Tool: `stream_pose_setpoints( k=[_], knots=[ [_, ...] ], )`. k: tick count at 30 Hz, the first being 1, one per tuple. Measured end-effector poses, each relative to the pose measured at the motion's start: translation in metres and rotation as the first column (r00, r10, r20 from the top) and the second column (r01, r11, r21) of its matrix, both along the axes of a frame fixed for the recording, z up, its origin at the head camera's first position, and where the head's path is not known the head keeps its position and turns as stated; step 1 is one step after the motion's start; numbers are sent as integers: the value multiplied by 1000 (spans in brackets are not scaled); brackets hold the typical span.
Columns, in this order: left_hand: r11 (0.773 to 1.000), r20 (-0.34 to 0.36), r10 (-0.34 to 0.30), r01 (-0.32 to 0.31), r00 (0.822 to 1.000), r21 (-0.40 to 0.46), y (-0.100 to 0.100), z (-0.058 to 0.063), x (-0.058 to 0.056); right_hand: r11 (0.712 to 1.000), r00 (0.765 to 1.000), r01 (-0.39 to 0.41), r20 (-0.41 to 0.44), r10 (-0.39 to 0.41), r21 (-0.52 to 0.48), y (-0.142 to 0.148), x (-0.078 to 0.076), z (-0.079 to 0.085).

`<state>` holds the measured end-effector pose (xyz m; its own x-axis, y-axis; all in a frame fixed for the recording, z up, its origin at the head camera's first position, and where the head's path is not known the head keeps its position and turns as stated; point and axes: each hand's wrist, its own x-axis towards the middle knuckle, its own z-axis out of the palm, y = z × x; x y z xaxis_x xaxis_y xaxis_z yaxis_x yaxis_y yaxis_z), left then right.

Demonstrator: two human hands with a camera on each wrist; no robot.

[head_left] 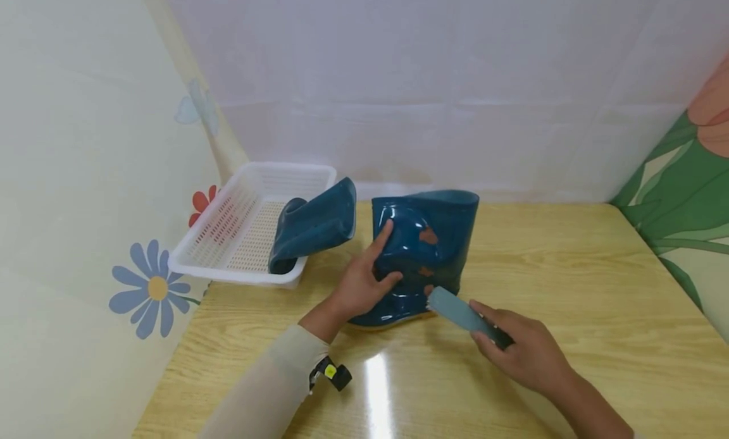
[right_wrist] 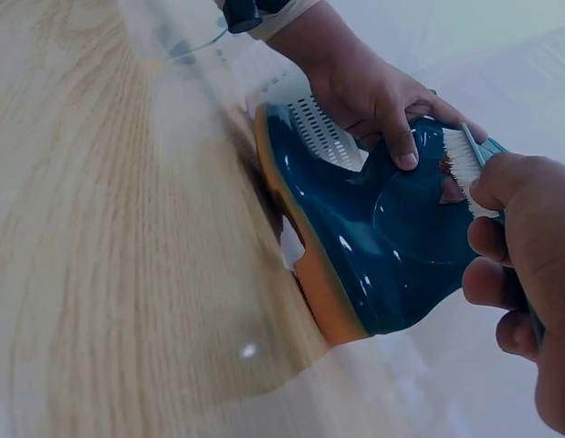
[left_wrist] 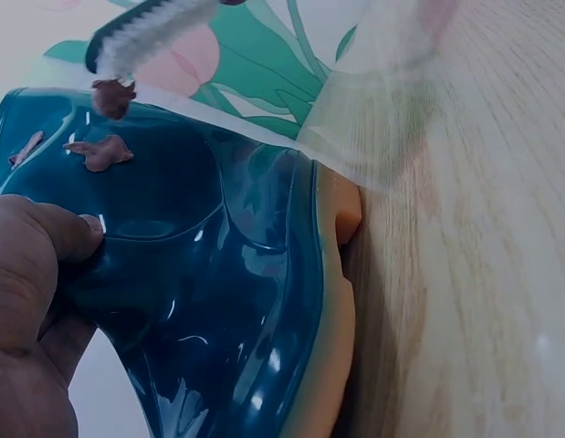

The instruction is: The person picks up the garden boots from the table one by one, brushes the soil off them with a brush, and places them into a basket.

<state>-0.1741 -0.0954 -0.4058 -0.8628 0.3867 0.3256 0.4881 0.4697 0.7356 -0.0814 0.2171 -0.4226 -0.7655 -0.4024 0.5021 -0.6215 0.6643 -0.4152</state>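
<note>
While three brown patches point(head_left: 428, 235) show on its near side in the head view, the glossy dark blue boot point(head_left: 412, 252) stands upright on the wooden table, its orange sole point(right_wrist: 328, 297) down and its toe pointing left. Brushing looks to be under way and well short of finished, I judge, since the patches have clear bodies and edges and no bare trail runs between them. How many there were at the start, or whether the far side has any, cannot be told.

The brush point(head_left: 461, 312) is beside the lowest patch in the head view, and the left wrist view shows its white bristles right at a brown patch; how hard they press is unclear.

The left hand point(head_left: 364, 284) grips the boot at the front of the shaft, thumb laid on the near face, its forearm coming in low from the left in a pale sleeve point(head_left: 267, 382). The right hand point(head_left: 524, 347) reaches in from the lower right, fingers closed round the brush handle.

Farther left, a second boot point(head_left: 316, 221) leans over the rim of a white basket point(head_left: 228, 274); its visible side shows no brown patch, but the rest is hidden
</note>
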Motion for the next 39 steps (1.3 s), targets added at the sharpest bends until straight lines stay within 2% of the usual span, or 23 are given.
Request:
stream_pose_setpoints(
  k=[14, 22, 29, 33, 39],
  knots=[
    [1000, -32, 5, -5, 999, -9, -1, 0, 0, 999, 998, 29, -52, -31, -39, -16, -16, 12],
    [1000, -42, 19, -20, 999, -13, -1, -5, 0, 997, 997, 69, 44, -68, -22, -20, -14, 11],
    [1000, -19, 19, -19, 1000, 0, 0, -5, 0, 998, 996, 63, 66, -62, -17, -18, -12, 4],
    [1000, -12, 24, -24, 1000, 0, 0, -5, 0, 999, 999, 37, 40, -36, -32, -13, -12, 1],
    [999, -15, 38, -38, 999, -20, 0, -5, 0, 998, 998, 16, -53, -20, -67, -5, -7, -1]
  ],
)
